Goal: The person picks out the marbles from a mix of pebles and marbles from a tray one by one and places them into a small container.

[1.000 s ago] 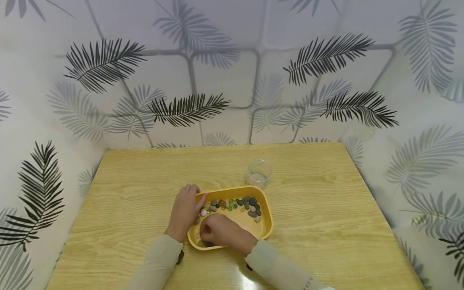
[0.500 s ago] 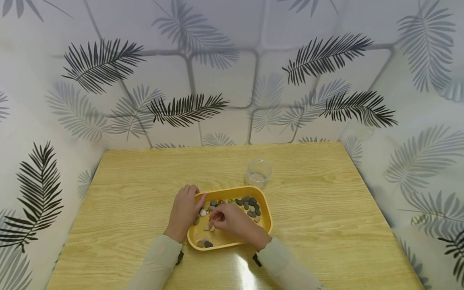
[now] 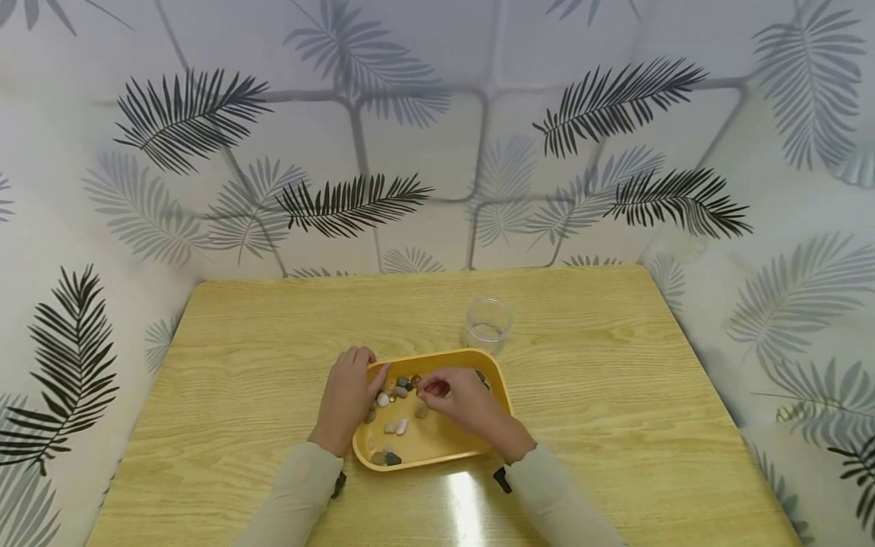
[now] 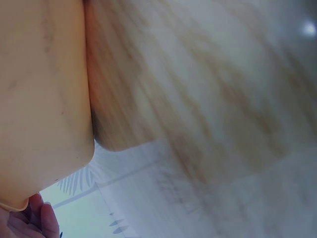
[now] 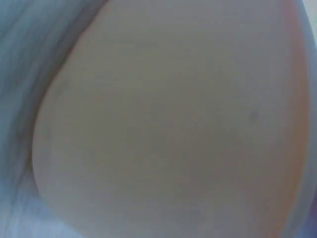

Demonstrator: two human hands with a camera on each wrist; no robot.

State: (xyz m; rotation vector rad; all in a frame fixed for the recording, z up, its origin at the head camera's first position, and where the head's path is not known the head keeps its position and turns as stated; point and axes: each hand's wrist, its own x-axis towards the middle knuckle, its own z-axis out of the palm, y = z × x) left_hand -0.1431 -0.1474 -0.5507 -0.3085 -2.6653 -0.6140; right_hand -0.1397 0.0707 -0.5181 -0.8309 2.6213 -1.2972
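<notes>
Head view: pebbles [image 3: 401, 392] sit loose inside the yellow tray [image 3: 444, 441], which stands on the table [image 3: 273, 319]. Your left hand [image 3: 345, 395] grips the tray's far left corner, thumb over the rim, fingers outside; left wrist view agrees. Good anchor. Light downward pressure should stop the tray skidding; pulling up on that corner would likely tilt it and roll the pebbles.

Your right hand [image 3: 461, 399] is over the tray's far half, thumb and fingertips drawn together as a pinch, just beside the amber stone [image 3: 415, 380] near the far wall. Can't tell if a pebble is between the tips: too small, and right wrist view is just blur.

Technique: tips only, one pebble per pinch. Come in from above, not along the tray floor, so you don't knock the tan stone [image 3: 421, 411] lying near your fingertips, toward the tray's middle. Amber one looks glossy, probably slips easily; squeeze across its widest part. Set down, then release; a drop could bounce into neighbours.

Your hand hides the tray's far right part, only a dark pebble [image 3: 481, 375] peeking out. Lift clear, don't drag across there. Pale pebbles [image 3: 402, 427] left of tray centre and the blackish stone [image 3: 393, 459] by the near left corner are out of your way. Clear cup [image 3: 488, 323] is just beyond the tray's far wall; don't shove the tray into it.
</notes>
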